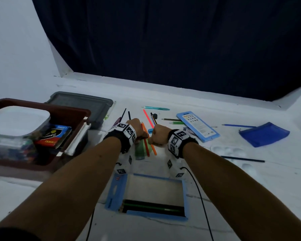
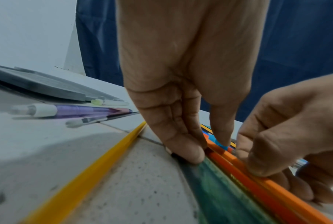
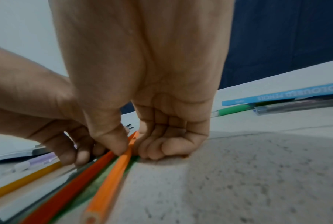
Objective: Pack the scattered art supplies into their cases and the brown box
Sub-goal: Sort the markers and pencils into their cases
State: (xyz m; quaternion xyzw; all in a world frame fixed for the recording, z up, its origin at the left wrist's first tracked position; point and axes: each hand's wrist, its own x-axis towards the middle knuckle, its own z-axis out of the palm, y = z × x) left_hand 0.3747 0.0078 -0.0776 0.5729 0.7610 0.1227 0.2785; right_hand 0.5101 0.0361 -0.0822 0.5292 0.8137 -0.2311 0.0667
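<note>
Mid-table, both hands meet over two pencils lying on a green ruler (image 1: 139, 152). My left hand (image 2: 206, 149) pinches across the ruler's edge and the red-orange pencil (image 3: 75, 186), fingertips on the table side and thumb behind. My right hand (image 3: 132, 151) pinches the orange pencil (image 3: 108, 181) between thumb and curled fingers. An open blue pencil case (image 1: 117, 190) lies close to me with a few dark and green pencils (image 1: 153, 207) in it. The brown box (image 1: 73, 112) stands at the left and holds a white tub and a crayon pack.
A grey lid (image 1: 80, 105) lies behind the box. Loose pens, pencils and brushes are scattered beyond the hands. At the right are the blue case lid (image 1: 197, 126), a blue pouch (image 1: 264, 133) and a dark pencil (image 1: 243, 159). A yellow pencil (image 2: 85, 174) lies left of the ruler.
</note>
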